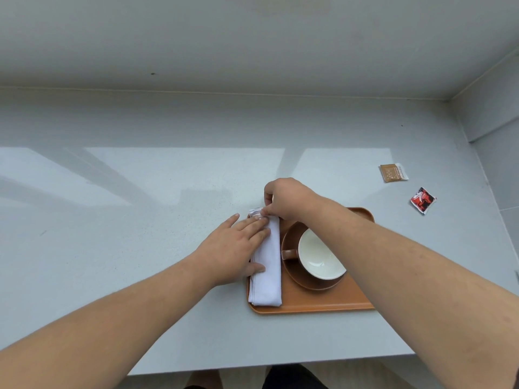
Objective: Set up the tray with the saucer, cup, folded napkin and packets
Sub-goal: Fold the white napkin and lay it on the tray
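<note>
An orange tray (323, 306) lies on the pale counter. On its left side lies a folded white napkin (269, 282). A brown saucer (295, 273) holds a brown cup (320, 255) with a white inside, its handle pointing left. My left hand (236, 248) rests flat on the napkin with straight fingers. My right hand (283, 199) pinches the napkin's far end. My right forearm crosses over the tray's right part. A tan packet (393, 172) and a red packet (422, 200) lie on the counter, right of the tray.
The counter (140, 220) runs to a wall at the back and a corner at the right. Its near edge lies below the tray. Dark clothing and the floor show beneath that edge.
</note>
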